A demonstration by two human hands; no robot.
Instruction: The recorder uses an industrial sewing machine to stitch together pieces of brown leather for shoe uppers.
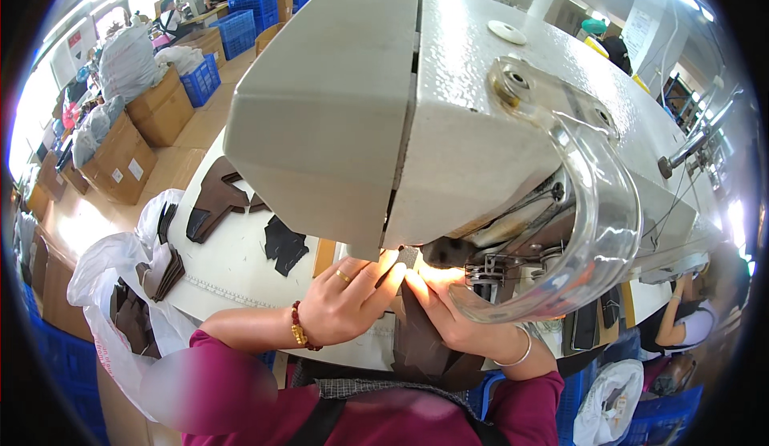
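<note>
A dark brown piece, leather-like (418, 338), lies under the large pale sewing machine (336, 109), its lower part hanging toward my lap. My left hand (352, 290), with a ring and a red beaded bracelet, has its bent fingers pressed together at the piece's far end beside the needle area. From the other side, my right hand (448, 306), wearing a silver bangle, pinches the same end with fingers close together. A lamp lights the fingertips brightly. The machine head hides the needle and part of the fingers.
Stacked brown cut pieces (215, 197) and a black piece (284, 246) lie on the white table (232, 274). At the left hangs a white plastic bag (112, 286) of pieces. A clear curved guard (597, 205) juts out above my right hand. Cartons (120, 161) stand beyond.
</note>
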